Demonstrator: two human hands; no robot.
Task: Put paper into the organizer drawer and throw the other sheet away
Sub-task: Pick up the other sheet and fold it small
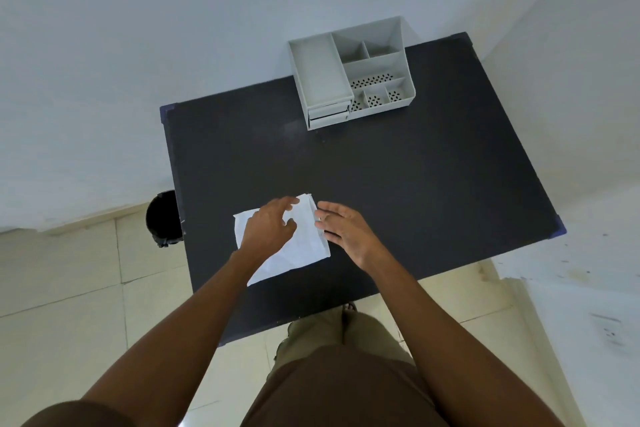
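White paper (304,243) lies flat on the near left part of the black table (415,184); I cannot tell whether it is one sheet or two stacked. My left hand (268,227) hovers over the paper with its fingers apart and covers its middle. My right hand (341,227) rests at the paper's right edge, fingertips touching it, fingers spread. A grey desk organizer (349,73) stands at the table's far edge, its two small drawers (328,114) at the front left both pushed in. A black bin (164,218) stands on the floor beside the table's left edge.
White walls close in behind the table and on the right. Beige floor tiles lie to the left of the table and under me. My legs stand against the table's near edge. A wall socket (607,328) shows at the lower right.
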